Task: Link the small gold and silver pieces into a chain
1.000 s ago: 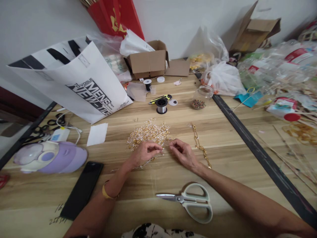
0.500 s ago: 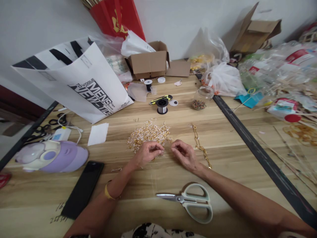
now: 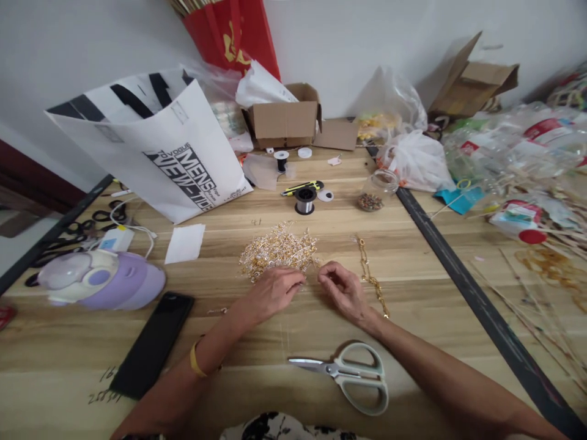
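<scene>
A pile of small gold and clear beads (image 3: 275, 247) lies on the wooden table, just beyond my hands. My left hand (image 3: 277, 293) is at the pile's near edge, back of the hand up, fingertips pinched; what they hold is too small to make out. A little to its right, my right hand (image 3: 342, 286) has thumb and forefinger pressed together, and anything between them is also too fine to name. Faint thin thread or wire runs down the table below the left hand. Right of my right hand lies a gold chain (image 3: 365, 263).
Scissors (image 3: 342, 373) lie in front of me. A phone (image 3: 153, 345) and a purple bottle (image 3: 105, 281) stand left. Behind the pile are a wire spool (image 3: 305, 200), a utility knife (image 3: 301, 188) and a jar of beads (image 3: 376, 190). Bags and boxes line the wall.
My left hand has rolled over so its back faces up more, fingers still pinched. My right hand stays nearly in place. The whole view has shifted slightly with my head.
</scene>
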